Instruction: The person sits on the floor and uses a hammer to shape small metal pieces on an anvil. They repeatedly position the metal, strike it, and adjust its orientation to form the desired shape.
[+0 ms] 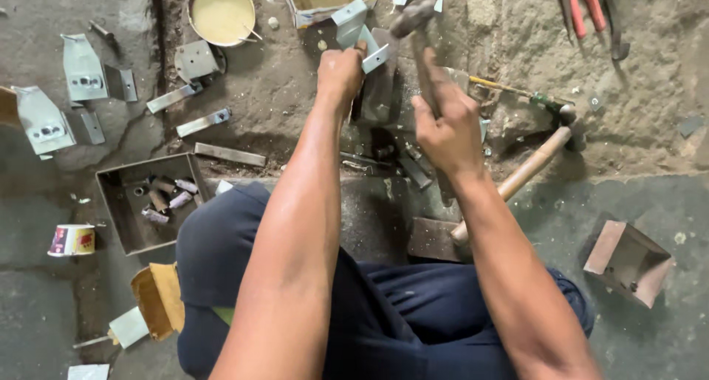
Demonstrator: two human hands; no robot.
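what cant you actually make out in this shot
- Hammer head, head view: blurred, so its shape is unclear.
- Metal bracket: the left hand covers its lower end.
- Hammer handle: mostly hidden inside the right hand.
- Red-handled pliers: cut off by the top edge.
- Small parts in the square tray: too small to identify.

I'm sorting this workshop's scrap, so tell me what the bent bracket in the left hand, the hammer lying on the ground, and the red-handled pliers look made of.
The pale grey bent bracket in the left hand looks like sheet metal, probably galvanised steel: thin, dull sheen, sharp folds. The spare hammer's tan handle looks like bare wood, being matte and rounded, and its head looks like dark metal. The red-handled pliers appear to be dark steel with glossy plastic or rubber grips.
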